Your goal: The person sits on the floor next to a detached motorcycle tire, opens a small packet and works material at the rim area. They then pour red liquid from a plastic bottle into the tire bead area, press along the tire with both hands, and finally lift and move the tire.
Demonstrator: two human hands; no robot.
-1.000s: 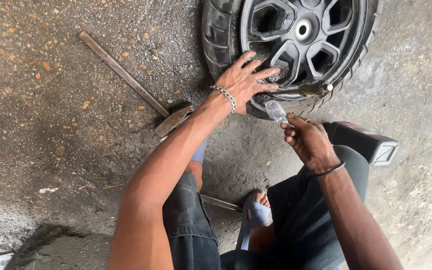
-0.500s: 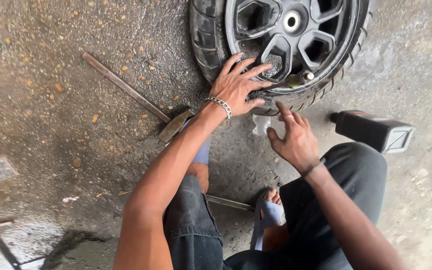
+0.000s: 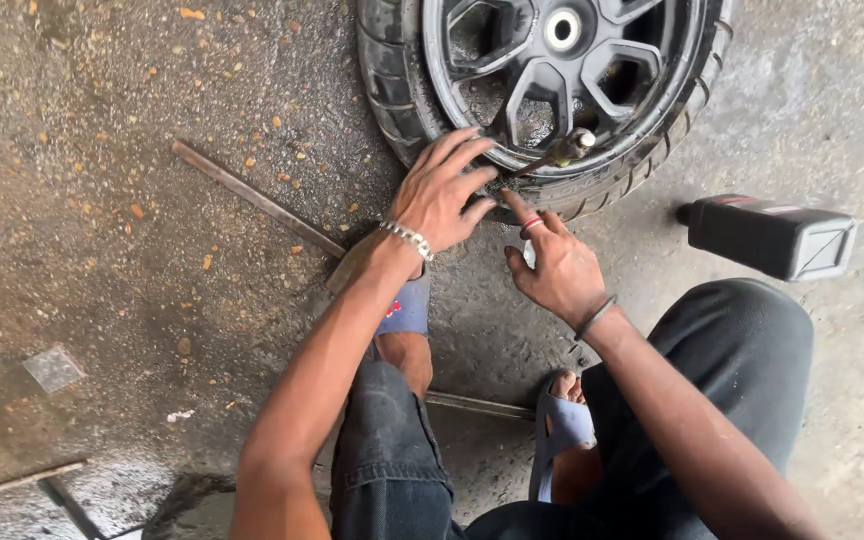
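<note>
A black wheel with a spoked rim and its tyre [image 3: 402, 80] lies flat on the wet concrete in front of me. My left hand [image 3: 447, 190], a chain bracelet on its wrist, presses with spread fingers on the tyre's near edge where it meets the rim. My right hand [image 3: 552, 265] is just to the right, fingers loose and index finger stretched to the tyre wall. It grips nothing that I can see. A small pale object [image 3: 529, 255] shows beside its thumb, seemingly on the ground. A short metal stem [image 3: 567, 148] sticks out of the rim above both hands.
A long-handled hammer [image 3: 252, 195] lies on the ground to the left, its head under my left wrist. A black plastic bottle [image 3: 772, 235] lies on its side at the right. A metal rod [image 3: 477, 405] runs under my knees. I squat in blue sandals.
My right hand came down from holding a small clear object, opened, and now points at the tyre. My left hand slid a little along the rim. The view moved closer.
</note>
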